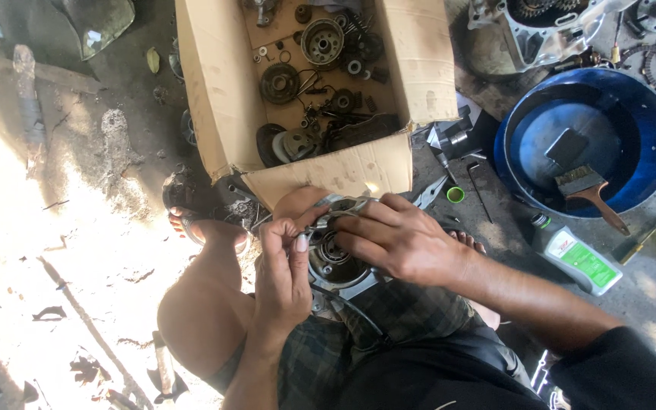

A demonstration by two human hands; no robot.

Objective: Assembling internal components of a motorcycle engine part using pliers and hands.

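- Engine part (335, 262): round metal housing, held at lower centre of the frame, resting on the lap between both hands.
- Left hand (286, 269): fingers pinched closed on something small and pale at the housing's upper left rim; what it is cannot be told.
- Right hand (400, 239): laid over the housing's upper right edge, fingers curled closed on its rim; the nearer, steadying hand.
- Cardboard box (225, 99): upper centre, filled with gears and small parts.
- Blue basin (647, 121): upper right; paintbrush (586, 188) lying inside.
- Green-labelled bottle (578, 258): right of centre, lying on the ground.
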